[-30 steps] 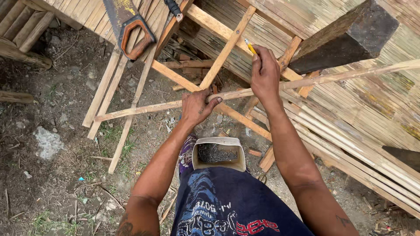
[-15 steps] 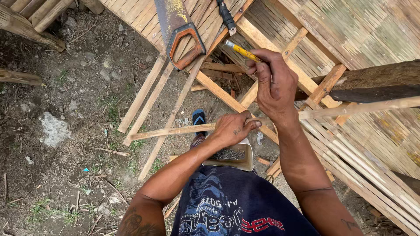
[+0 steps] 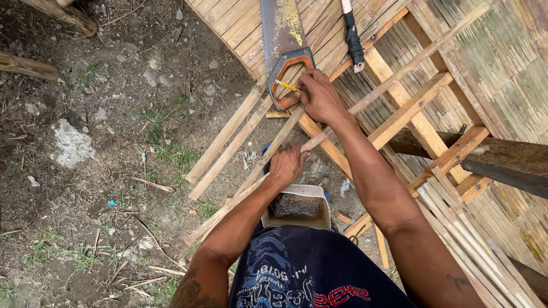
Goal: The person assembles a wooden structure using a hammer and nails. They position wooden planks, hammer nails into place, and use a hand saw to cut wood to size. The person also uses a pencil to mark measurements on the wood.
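A: Head view, figure legend. Your right hand (image 3: 319, 100) is closed, fingers pinching a yellow pencil (image 3: 287, 86) whose tip lies over the saw handle (image 3: 291, 71), near the upper end of a thin slat (image 3: 268, 154). Your left hand (image 3: 287, 164) is curled around that slat lower down, fingers wrapped over it, pressing it in place just above the nail tray (image 3: 297, 206).

B: Where does the slat lie?

A: It runs diagonally from the dirt at lower left up toward the saw blade (image 3: 281, 25), crossing the wooden frame (image 3: 419, 111) that rests on the bamboo mat (image 3: 502, 63). Two more slats (image 3: 228, 140) lie just beside it on the left.

B: How should you make the mark well?

A: As a judgement: keep your left hand bearing down so the slat cannot roll, steady the heel of your right hand on the wood, and draw one short stroke square across the slat.

B: What cannot be read?

A: Your right hand covers the spot where pencil meets wood, so whether the tip touches the slat or the saw handle cannot be told. The saw blade and the black-gripped tool (image 3: 353, 34) are cut off at the top edge. The dark beam (image 3: 508, 159) runs out of frame on the right. Your feet are mostly hidden; only a blue sliver shows beside your left hand.
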